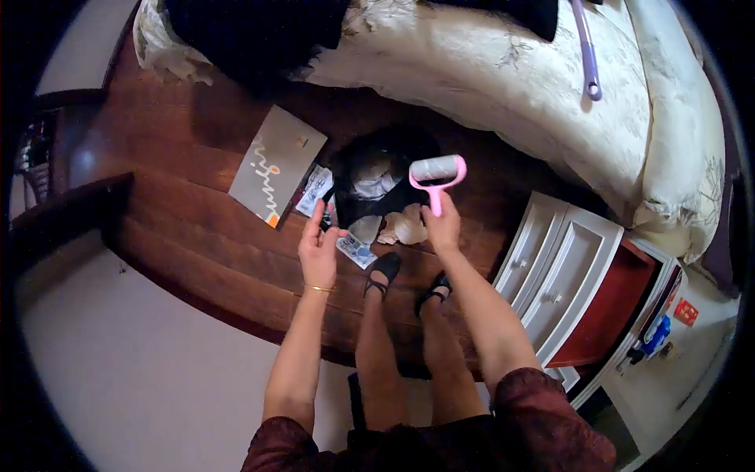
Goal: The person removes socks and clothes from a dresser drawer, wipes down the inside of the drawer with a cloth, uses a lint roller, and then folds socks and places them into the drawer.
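My right hand (443, 226) is closed around the pink handle of a lint roller (435, 170), whose pale grey roll points up and away from me. To its left, my left hand (318, 250) is raised with its fingers apart, and I make out nothing held in it. Something dark shows just behind those fingertips, too unclear to name. Beyond both hands, a black bin or bag (385, 149) stands on the floor with crumpled white paper (373, 182) inside. Crumpled tan paper (403, 226) and a printed packet (356, 250) lie nearer my feet.
A flat grey box (277, 161) with white lettering lies on the wooden floor (177, 189). The bed (480, 75) carries dark cloth (255, 35) and a purple-handled object (589, 67). At right stands a white nightstand (570, 283) with a drawer pulled out.
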{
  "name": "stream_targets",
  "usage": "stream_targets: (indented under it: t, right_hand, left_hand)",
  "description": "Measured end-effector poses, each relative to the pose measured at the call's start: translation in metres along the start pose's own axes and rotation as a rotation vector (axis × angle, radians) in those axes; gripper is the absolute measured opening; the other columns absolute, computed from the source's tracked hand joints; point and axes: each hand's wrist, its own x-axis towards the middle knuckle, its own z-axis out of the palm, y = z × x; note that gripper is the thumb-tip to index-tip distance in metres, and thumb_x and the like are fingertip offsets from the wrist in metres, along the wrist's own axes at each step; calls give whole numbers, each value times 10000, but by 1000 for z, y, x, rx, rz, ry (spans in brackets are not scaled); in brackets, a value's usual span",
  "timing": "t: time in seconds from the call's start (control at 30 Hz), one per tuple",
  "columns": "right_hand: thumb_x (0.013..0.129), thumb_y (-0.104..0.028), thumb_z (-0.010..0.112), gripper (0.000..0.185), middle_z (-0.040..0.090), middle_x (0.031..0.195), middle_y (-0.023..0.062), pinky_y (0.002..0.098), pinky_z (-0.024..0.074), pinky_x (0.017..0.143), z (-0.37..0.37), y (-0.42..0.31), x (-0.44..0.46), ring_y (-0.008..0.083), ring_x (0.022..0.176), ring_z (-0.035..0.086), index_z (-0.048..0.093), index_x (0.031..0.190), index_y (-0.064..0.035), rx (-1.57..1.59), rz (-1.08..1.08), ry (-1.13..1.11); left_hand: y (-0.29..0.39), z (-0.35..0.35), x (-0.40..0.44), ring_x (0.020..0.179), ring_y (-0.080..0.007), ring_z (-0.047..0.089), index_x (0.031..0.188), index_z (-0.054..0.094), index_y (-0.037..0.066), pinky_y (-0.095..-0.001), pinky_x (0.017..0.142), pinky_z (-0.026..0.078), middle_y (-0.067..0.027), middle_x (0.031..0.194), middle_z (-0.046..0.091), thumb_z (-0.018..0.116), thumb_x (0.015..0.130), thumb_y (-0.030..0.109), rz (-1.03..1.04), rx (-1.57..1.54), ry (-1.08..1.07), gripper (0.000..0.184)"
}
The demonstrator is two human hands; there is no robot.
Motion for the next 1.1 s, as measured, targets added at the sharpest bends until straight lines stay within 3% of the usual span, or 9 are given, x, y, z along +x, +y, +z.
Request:
stream_targets:
  t: [0.2,0.3,0.33,0.43,0.5,0.6,0.77,0.93,1.1]
  right_hand:
    - [853,-84,650,286,601,871,24,235,456,627,-49,-17,14,89,719,558,569,1123,-37,467,179,-27]
    - [868,-93,652,328,626,966,50,217,466,621,-60,-41,26,85,739,577,545,1171,-30,517,253,-69]
    - [864,-88,654,356,633,1042,79,212,471,645,-59,-42,31,97,756,584,530,1191,-20,577,183,-64]
    - [869,-12,610,341,592,1172,72,246,496,748,-55,-50,39,129,964,612,525,1199,-13,728,184,-92]
    - [864,-3,609,354,600,1160,67,256,488,796,-53,-52,40,140,982,611,523,1207,-15,668,169,-131]
    - [847,-6,627,336,616,1124,58,259,462,848,-42,-55,37,127,938,593,554,1175,-14,632,108,-148]
    - [836,-66,658,291,591,925,-12,232,432,690,-47,-49,34,72,769,510,588,1115,-26,420,81,-141]
    - [844,-73,654,282,573,899,-29,201,393,617,-54,-40,33,44,710,469,585,1115,-37,510,157,-152]
    - [853,-60,635,453,627,1000,-5,184,380,568,-62,-41,28,26,668,452,506,1287,-47,556,202,-96]
  left_hand:
    - [-26,-16,-7,811,-61,543,1389,438,49,-178,668,433,-90,1273,496,588,829,-48,32,309,157,587]
    - [-24,-13,-15,935,-167,557,1372,447,41,-267,777,469,-171,1350,400,601,827,-18,62,358,229,570]
    - [-21,-11,-16,1058,-292,540,1325,487,42,-372,917,434,-235,1397,303,599,821,-2,289,797,283,518]
    - [-11,12,-20,1151,-362,497,1215,556,34,-430,994,373,-218,1356,391,599,816,4,520,659,342,402]
    - [-4,34,-16,1034,-316,592,1015,617,52,-416,902,456,-123,1064,640,529,865,18,712,559,8,177]
    - [-43,79,12,978,-335,589,989,597,41,-394,862,477,-150,1026,621,463,851,-22,341,423,-258,202]
    - [-160,81,88,1165,-388,460,1095,619,115,-418,974,408,-180,1177,551,553,757,15,-182,1153,-355,359]
    - [-208,48,110,934,-382,602,1178,593,81,-440,819,499,-183,960,646,561,814,38,-58,1345,-616,367]
    - [-140,17,84,825,-132,607,974,677,11,-257,771,475,-55,916,679,694,818,97,-69,372,-236,179]
